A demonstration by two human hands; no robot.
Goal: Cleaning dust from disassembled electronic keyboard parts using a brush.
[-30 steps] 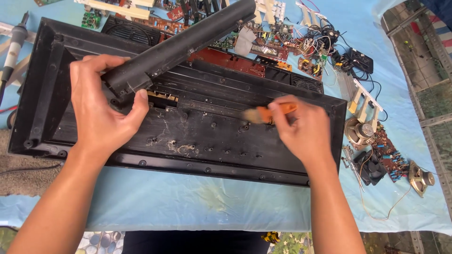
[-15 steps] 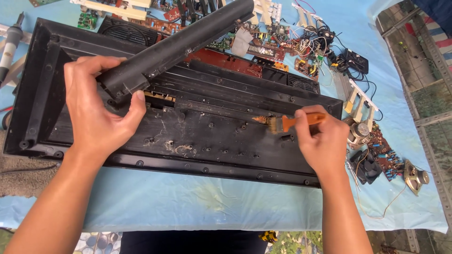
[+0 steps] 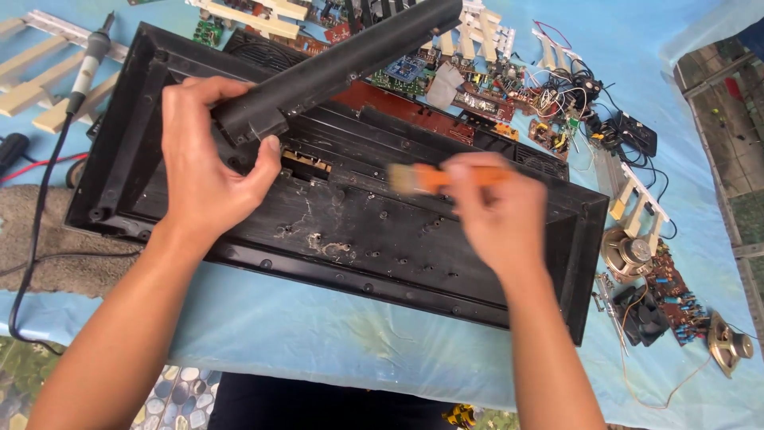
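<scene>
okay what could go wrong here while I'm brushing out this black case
1. The left hand holds the long black bar up by one end; it might slip onto the circuit boards behind.
2. Dust swept by the orange brush in the right hand could drift onto those boards.
3. The soldering iron cord could snag an arm.
</scene>
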